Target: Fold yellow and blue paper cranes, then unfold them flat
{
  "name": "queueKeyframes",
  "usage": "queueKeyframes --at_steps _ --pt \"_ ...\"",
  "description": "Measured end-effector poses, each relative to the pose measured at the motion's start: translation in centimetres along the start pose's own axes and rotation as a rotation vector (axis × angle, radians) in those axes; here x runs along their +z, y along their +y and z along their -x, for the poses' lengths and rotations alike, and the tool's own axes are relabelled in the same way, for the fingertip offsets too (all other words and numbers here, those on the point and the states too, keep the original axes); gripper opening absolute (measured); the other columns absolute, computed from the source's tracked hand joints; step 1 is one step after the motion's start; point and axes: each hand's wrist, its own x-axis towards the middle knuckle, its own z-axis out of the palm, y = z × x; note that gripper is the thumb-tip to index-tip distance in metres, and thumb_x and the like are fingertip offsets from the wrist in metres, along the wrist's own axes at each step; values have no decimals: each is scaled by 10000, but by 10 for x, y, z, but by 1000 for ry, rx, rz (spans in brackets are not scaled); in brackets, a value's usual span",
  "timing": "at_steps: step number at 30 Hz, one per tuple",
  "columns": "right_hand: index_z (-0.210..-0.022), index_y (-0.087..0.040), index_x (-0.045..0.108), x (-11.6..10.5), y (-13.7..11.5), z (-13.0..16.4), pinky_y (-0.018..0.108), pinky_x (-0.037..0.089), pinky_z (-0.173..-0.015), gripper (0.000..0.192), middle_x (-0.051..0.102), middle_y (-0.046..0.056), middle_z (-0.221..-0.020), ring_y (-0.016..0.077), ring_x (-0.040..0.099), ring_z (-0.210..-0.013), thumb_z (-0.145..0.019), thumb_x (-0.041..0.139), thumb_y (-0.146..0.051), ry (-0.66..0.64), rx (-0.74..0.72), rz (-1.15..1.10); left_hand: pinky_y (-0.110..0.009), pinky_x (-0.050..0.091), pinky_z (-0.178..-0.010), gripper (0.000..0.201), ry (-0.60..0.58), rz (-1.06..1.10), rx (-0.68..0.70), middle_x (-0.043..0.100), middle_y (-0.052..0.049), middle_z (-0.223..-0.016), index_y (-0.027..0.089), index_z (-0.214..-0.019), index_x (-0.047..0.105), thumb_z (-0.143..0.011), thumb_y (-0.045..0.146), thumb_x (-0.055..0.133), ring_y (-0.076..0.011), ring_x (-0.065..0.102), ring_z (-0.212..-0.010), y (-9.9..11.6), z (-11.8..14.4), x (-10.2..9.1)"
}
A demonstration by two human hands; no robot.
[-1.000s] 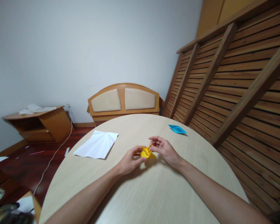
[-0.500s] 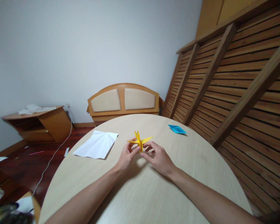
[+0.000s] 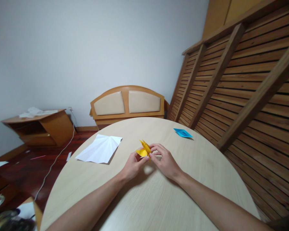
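A folded yellow origami crane [image 3: 144, 149] is held between my two hands, just above the middle of the round table [image 3: 159, 199]. My left hand [image 3: 134, 164] pinches its lower left part between thumb and fingers. From the other side, my right hand [image 3: 164, 158] grips it with thumb and bent fingers. One broad yellow flap faces left, and narrow points stick up at the far end. The right part of the paper is hidden behind my right fingers.
A creased white sheet of paper [image 3: 100, 149] lies on the table to the left. At the back right of the table rests a folded blue paper piece [image 3: 183, 133]. A slatted wooden frame [image 3: 231, 86] leans along the right side.
The yellow crane has turned and tilted in my hands; its wings, spread to both sides before, now show only one broad flap at left. My left hand has shifted slightly nearer me.
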Motion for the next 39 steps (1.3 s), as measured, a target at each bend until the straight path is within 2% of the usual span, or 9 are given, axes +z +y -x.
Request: queueKeyframes --at_steps 3,8,12,17,21,28,33,35,39 --pt "-924 -208 669 1 1 -2 367 511 -890 99 682 71 -1088 203 637 -1005 -884 616 -282 31 35 -24 -425 449 -1015 444 -3 4 1 694 -119 -1186 189 -1117 690 -775 457 785 -288 624 -1117 -1 1 1" --pt "-888 -193 664 2 4 -5 387 499 -909 105 713 46 -918 202 660 -891 -841 646 -285 78 111 -78 -452 465 -996 602 118 47 -55 700 -126 -1137 180 -1234 621 -724 424 830 -272 647 -1068 -8 -1 -5" --pt "-917 -210 628 3 7 -5 366 506 -869 122 697 33 -927 194 651 -875 -805 654 -252 119 99 -77 -444 495 -950 655 169 53 -79 710 -96 -1055 191 -1276 574 -708 380 841 -243 670 -974 -10 -2 -8" --pt "-1014 -213 582 4 7 -3 339 517 -786 248 688 40 -958 186 648 -826 -779 660 -198 124 78 -78 -411 505 -921 579 167 4 -25 688 -117 -1112 180 -1176 601 -703 421 831 -268 639 -1061 -3 0 -6" --pt "-990 -213 626 2 4 -2 343 502 -810 203 692 31 -933 192 640 -842 -793 656 -173 84 23 -5 -370 515 -864 523 146 -77 -4 674 -124 -1147 180 -1128 629 -733 477 799 -271 623 -1071 0 2 -6" --pt "-878 -226 638 -4 4 0 324 482 -778 74 662 16 -865 191 626 -836 -854 644 -155 49 -115 171 -297 513 -704 398 175 -114 25 677 -72 -907 163 -985 632 -776 477 759 -189 627 -809 -1 -2 -7" --pt "-948 -229 662 -12 7 -3 355 463 -794 195 676 31 -904 206 612 -866 -858 593 -70 -9 -297 346 -278 524 -639 337 222 -110 38 662 -65 -943 169 -966 645 -802 451 725 -184 627 -795 -1 -3 -12" --pt "-970 -233 676 -14 7 -3 369 448 -804 232 676 34 -914 214 599 -879 -844 599 -55 -16 -337 416 -280 528 -645 317 206 -132 38 672 -84 -988 167 -979 677 -821 442 702 -194 637 -823 -2 -3 -13" --pt "-983 -228 689 -13 3 -2 375 432 -818 232 671 39 -929 216 587 -898 -827 619 -72 -56 -360 447 -277 527 -666 294 135 -175 78 669 -87 -918 161 -861 722 -845 452 683 -185 637 -795 -3 -1 -11"
